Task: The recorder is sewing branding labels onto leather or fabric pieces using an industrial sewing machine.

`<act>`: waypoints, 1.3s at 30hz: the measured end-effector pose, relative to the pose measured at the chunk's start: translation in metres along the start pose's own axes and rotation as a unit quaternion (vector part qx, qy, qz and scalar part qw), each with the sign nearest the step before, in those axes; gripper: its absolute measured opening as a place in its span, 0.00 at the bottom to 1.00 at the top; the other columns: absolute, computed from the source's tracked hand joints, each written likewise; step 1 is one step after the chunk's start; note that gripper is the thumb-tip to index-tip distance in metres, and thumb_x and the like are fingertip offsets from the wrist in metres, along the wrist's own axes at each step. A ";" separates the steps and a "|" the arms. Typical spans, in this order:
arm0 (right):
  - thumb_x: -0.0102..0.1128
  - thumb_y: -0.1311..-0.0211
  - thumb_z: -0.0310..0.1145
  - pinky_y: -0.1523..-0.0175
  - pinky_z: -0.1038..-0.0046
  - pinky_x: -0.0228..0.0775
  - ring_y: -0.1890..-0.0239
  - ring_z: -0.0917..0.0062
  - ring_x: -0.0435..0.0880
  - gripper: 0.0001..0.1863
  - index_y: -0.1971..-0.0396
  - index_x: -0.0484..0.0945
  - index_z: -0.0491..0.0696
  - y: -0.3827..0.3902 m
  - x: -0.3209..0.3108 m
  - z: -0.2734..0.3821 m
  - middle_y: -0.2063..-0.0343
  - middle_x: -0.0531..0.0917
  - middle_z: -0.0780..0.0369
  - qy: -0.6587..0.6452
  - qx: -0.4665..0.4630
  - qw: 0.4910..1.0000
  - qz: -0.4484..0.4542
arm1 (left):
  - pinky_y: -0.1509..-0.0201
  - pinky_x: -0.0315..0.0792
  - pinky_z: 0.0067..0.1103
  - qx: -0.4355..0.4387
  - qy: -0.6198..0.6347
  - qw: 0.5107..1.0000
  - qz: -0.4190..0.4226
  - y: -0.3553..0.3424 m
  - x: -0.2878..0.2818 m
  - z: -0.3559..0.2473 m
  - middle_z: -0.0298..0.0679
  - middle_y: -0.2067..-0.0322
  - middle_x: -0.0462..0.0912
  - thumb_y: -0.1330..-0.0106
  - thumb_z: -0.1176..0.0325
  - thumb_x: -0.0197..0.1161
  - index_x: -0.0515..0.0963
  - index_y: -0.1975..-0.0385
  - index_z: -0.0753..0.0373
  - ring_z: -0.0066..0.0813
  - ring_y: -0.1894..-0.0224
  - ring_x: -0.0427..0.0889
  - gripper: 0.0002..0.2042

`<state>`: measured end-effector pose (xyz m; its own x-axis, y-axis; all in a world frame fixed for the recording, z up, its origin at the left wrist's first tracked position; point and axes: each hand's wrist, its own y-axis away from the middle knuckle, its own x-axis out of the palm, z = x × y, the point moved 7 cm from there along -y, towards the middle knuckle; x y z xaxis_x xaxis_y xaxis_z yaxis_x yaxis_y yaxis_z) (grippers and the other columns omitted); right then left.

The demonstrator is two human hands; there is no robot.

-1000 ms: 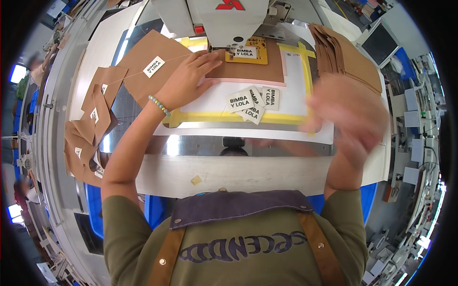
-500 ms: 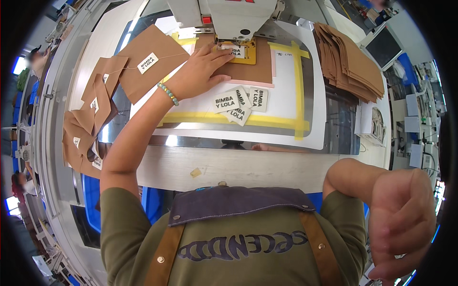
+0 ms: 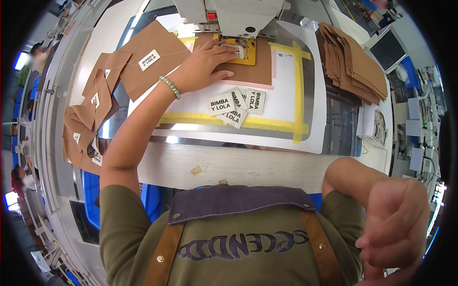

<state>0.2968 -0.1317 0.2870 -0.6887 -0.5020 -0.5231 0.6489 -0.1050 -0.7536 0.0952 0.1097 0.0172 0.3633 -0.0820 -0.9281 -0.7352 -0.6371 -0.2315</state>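
Note:
My left hand [image 3: 204,66] lies flat, fingers stretched out, on a brown sheet [image 3: 262,71] under the head of a sewing machine [image 3: 236,16]. Its fingertips reach the yellow clamp frame [image 3: 249,56], which surrounds a small white label partly hidden by the fingers. Just below the hand, several loose off-white labels with dark print [image 3: 234,117] overlap on the white work surface. Raised close to the camera at the lower right, my right hand [image 3: 396,224] is curled closed. Whatever its fingers may hold is hidden.
A stack of brown sheets [image 3: 353,62] stands at the right. Brown pieces with labels [image 3: 152,50], joined by thread, trail off the left side. Yellow tape [image 3: 298,90] borders the white surface. A white box [image 3: 372,126] sits at the right; a blue bin [image 3: 90,195] is below the table.
My right hand has turned slightly and shifted down and left, its fingers still curled. My left hand stays by the clamp frame. The view has shifted a little.

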 end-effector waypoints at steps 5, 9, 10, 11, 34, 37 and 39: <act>0.60 0.20 0.39 0.64 0.79 0.84 0.71 0.85 0.77 0.35 0.17 0.63 0.70 0.008 0.006 -0.003 0.62 0.85 0.74 -0.014 -0.051 0.998 -0.038 | 0.17 0.63 0.39 0.007 -0.011 1.000 0.001 -0.003 -0.002 0.002 0.37 0.27 0.78 0.26 0.60 0.71 0.83 0.33 0.58 0.46 0.22 0.67 0.23; 0.63 0.21 0.41 0.63 0.84 0.81 0.72 0.90 0.77 0.26 0.27 0.74 0.73 0.028 -0.003 0.004 0.66 0.85 0.77 0.037 -0.016 0.991 -0.130 | 0.18 0.63 0.38 0.005 -0.012 1.000 0.001 -0.003 -0.003 0.004 0.37 0.28 0.79 0.27 0.60 0.71 0.83 0.33 0.58 0.44 0.22 0.68 0.23; 0.65 0.22 0.43 0.63 0.85 0.80 0.71 0.91 0.78 0.20 0.33 0.79 0.72 0.032 -0.008 0.003 0.65 0.86 0.78 0.027 -0.030 0.992 -0.120 | 0.18 0.63 0.38 0.006 -0.012 1.000 0.000 -0.005 -0.001 0.005 0.37 0.28 0.79 0.27 0.60 0.71 0.83 0.33 0.58 0.44 0.22 0.68 0.23; 0.66 0.23 0.44 0.62 0.86 0.79 0.70 0.92 0.79 0.15 0.39 0.84 0.71 0.036 -0.014 0.002 0.65 0.88 0.79 0.016 -0.044 0.993 -0.111 | 0.19 0.65 0.39 0.022 -0.018 0.999 -0.020 -0.007 -0.001 0.004 0.35 0.28 0.79 0.25 0.57 0.69 0.83 0.34 0.57 0.44 0.24 0.69 0.23; 0.64 0.25 0.38 0.44 0.62 0.83 0.52 0.58 0.91 0.16 0.48 0.90 0.44 0.108 -0.011 -0.180 0.51 0.92 0.55 0.315 0.366 0.875 0.030 | 0.21 0.68 0.34 -0.078 0.075 0.992 -0.068 0.010 -0.027 0.049 0.47 0.28 0.74 0.31 0.59 0.76 0.79 0.30 0.59 0.43 0.25 0.69 0.29; 0.62 0.23 0.39 0.35 0.61 0.79 0.40 0.58 0.86 0.19 0.42 0.87 0.45 0.159 -0.008 -0.236 0.40 0.88 0.54 0.389 0.419 0.818 0.063 | 0.19 0.65 0.34 -0.130 0.090 0.987 -0.012 0.019 -0.027 0.068 0.43 0.26 0.73 0.33 0.59 0.78 0.78 0.29 0.58 0.42 0.23 0.68 0.32; 0.65 0.24 0.39 0.32 0.60 0.78 0.35 0.60 0.84 0.21 0.40 0.85 0.44 0.180 0.003 -0.262 0.37 0.86 0.55 0.408 0.431 0.799 0.097 | 0.18 0.64 0.36 -0.075 0.069 0.995 -0.018 0.022 -0.025 0.075 0.39 0.25 0.72 0.33 0.58 0.78 0.78 0.28 0.57 0.42 0.23 0.68 0.33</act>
<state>0.3271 0.0733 0.0452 -0.3021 0.1092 -0.9470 0.5088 -0.8216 -0.2570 0.0271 0.1550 0.0137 0.4705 -0.1546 -0.8688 -0.6299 -0.7483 -0.2080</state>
